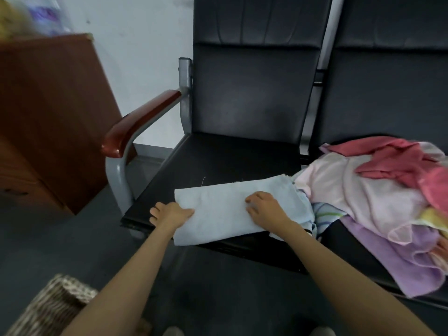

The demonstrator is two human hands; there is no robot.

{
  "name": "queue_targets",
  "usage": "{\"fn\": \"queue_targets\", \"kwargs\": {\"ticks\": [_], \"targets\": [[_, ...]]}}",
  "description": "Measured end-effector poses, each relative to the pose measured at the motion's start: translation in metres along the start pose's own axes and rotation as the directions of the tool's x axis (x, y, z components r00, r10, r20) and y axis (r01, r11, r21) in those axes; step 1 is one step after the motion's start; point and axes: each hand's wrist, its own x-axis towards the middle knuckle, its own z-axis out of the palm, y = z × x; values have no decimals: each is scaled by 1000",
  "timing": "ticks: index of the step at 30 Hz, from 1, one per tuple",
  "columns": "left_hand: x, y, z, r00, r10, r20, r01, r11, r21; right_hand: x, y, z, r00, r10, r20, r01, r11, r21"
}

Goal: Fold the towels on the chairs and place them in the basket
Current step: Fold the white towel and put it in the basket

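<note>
Basket (55, 304): 7 o'clock, nearest, on the floor beside the left forearm, within easy reach for finished pieces.
Left hand (169, 214): fingers spread, thumb on the towel's left edge, steadying that end.
Right hand (264, 207): on top of the towel's right half, fingers bent. Whether it is pinching or pressing cannot be told.
Light blue towel (225, 212): centre, flat on the chair seat (218, 161), which serves as the folding surface. Partly folded, in my judgement.
Towel pile (378, 202): 3 o'clock, on the neighbouring seat, rumpled, touching the blue towel's right end. Awaits folding.

We find one light-blue towel (225, 212) folded flat on the left chair seat (218, 158); unfolded towels (378, 190) heaped on the right seat; wicker basket (53, 304) lower left.
</note>
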Motion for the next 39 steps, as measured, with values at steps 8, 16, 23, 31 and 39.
{"fn": "queue_targets", "kwargs": {"ticks": [8, 16, 23, 31, 39], "targets": [[5, -22, -38, 960, 209, -186, -275, 826, -492, -10, -34, -3, 982, -89, 169, 102, 992, -71], [-10, 7, -51, 880, 437, -186, -451, 646, -616, 6, -61, 10, 970, -102, 222, 149, 967, -207], [-31, 51, -44, 868, 491, -71, -395, 596, -699, 13, -65, 1, 962, -138, 235, 107, 984, 143], [-49, 91, 4, 788, 611, 72, -489, 693, -529, -24, 0, -27, 981, 123, 148, -143, 981, 131], [-60, 99, 31, 718, 658, 227, -379, 642, -666, -25, 3, -23, 970, 240, 33, -241, 938, 248]]}}
